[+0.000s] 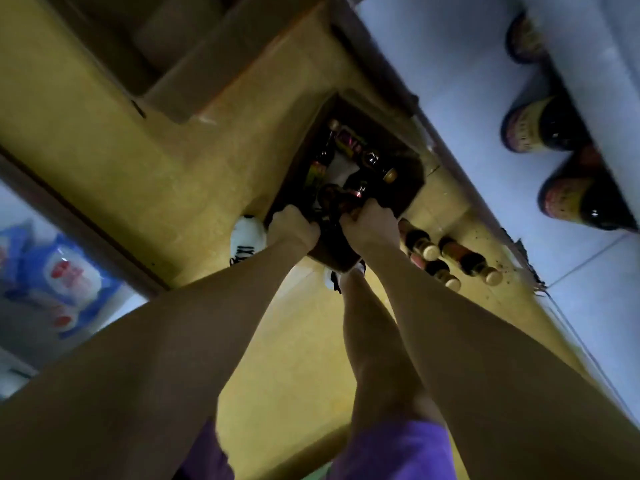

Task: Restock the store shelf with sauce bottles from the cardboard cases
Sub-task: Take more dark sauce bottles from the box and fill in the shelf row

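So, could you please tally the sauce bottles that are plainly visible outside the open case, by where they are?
Bottles lying on the floor beside the open case: 4
Bottles on the shelf at the right: 3
Total: 7

Both bare forearms stretch straight down and away from the camera, converging over the open cardboard case (408, 181); the left hand (292, 225) sits at the case's near-left edge, knuckles up, fingers curled down inside it, though what they hold is hidden; the right hand (372, 221) is just beside it toward the case's near-right corner, fingers curled around the dark neck of a bottle (337, 199); the two hands almost touch; wrists are straight, elbows extended.
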